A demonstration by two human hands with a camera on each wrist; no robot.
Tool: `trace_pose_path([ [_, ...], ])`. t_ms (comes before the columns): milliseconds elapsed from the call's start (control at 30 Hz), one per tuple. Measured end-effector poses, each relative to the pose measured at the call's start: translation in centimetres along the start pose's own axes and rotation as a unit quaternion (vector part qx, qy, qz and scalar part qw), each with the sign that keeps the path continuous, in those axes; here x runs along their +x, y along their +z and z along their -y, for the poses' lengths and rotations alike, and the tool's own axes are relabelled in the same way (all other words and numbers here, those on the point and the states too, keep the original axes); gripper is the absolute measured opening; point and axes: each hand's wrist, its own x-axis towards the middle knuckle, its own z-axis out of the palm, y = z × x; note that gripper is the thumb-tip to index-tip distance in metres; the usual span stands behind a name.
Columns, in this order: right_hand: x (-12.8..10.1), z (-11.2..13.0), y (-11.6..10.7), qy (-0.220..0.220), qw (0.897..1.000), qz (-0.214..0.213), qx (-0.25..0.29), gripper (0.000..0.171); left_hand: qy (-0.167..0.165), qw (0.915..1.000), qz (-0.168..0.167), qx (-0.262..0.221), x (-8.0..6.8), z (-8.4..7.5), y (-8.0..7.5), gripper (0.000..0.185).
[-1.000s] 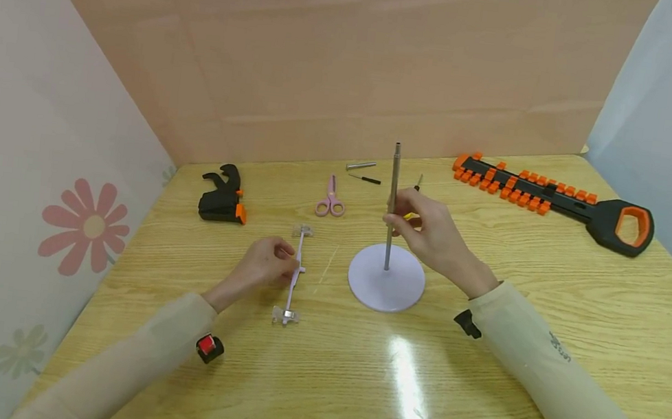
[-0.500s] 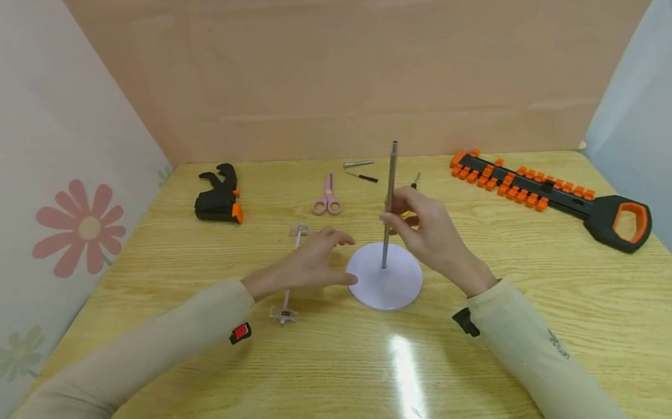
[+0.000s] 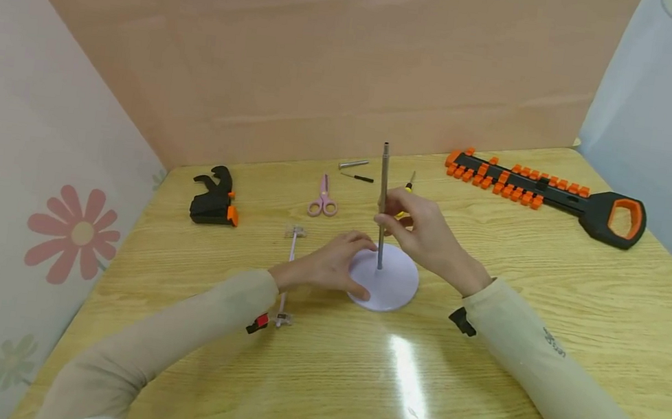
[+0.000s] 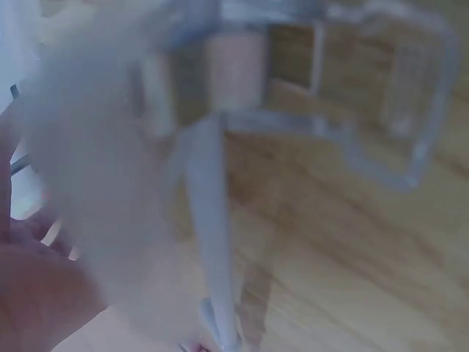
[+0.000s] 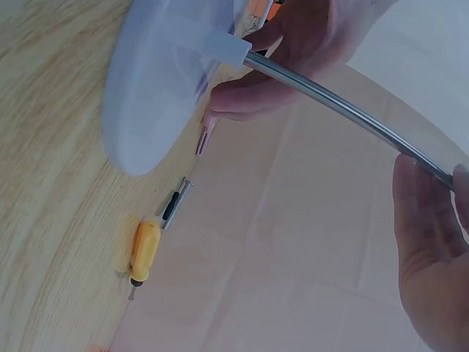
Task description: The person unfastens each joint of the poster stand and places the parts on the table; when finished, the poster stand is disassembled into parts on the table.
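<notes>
A thin metal rod (image 3: 385, 173) stands up from a round pale lilac base (image 3: 396, 282) on the table. My right hand (image 3: 426, 237) pinches the rod around its middle; the right wrist view shows thumb and fingers on the rod (image 5: 330, 99). At the base's left edge my left hand (image 3: 336, 263) reaches in, its thumb and fingers spread over the rim. Whether it grips the rim I cannot tell. Below the left wrist lies a slim pale bar (image 3: 292, 249) with clear clips at both ends, partly hidden by the arm. The left wrist view shows the bar (image 4: 209, 191) close up and blurred.
Behind the base lie pink scissors (image 3: 323, 201), a metal bolt (image 3: 353, 164), a small black screwdriver (image 3: 364, 179) and a yellow-handled screwdriver (image 3: 408, 187). A black-and-orange clamp (image 3: 212, 206) lies at the left. A long black rack with orange clips (image 3: 519, 184) lies at the back right.
My left hand has let go of the pale bar and moved right to the base's edge. My right hand has kept its hold on the rod, which now leans slightly left.
</notes>
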Motion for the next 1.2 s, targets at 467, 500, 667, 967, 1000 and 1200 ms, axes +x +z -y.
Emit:
trace_pose_path([
  [467, -0.20, -0.20, 0.33, -0.002, 1.000, 0.003, 0.000, 0.018, 0.013, 0.9993, 0.034, 0.010, 0.32, 0.37, 0.04, 0.073],
  [500, -0.20, -0.23, 0.35, -0.002, 1.000, 0.004, 0.001, 0.018, 0.012, 0.9993, 0.034, 0.011, 0.30, 0.40, 0.06, 0.072],
  [667, -0.16, -0.13, 0.32, 0.000, 1.000, 0.011, 0.008, 0.023, 0.016, 0.9992, 0.029, 0.024, 0.13, 0.53, 0.17, 0.070],
  [967, -0.26, -0.18, 0.27, 0.007, 1.000, 0.020, 0.009, 0.018, 0.034, 0.9983, 0.037, 0.030, 0.53, 0.45, -0.11, 0.066],
  [1000, -0.23, -0.18, 0.28, 0.003, 1.000, 0.018, 0.006, 0.018, 0.034, 0.9982, 0.039, 0.030, 0.60, 0.42, -0.18, 0.065],
  [1200, -0.11, -0.09, 0.46, -0.019, 1.000, 0.000, -0.006, 0.017, 0.039, 0.9977, 0.039, 0.040, 0.79, 0.24, -0.57, 0.065],
])
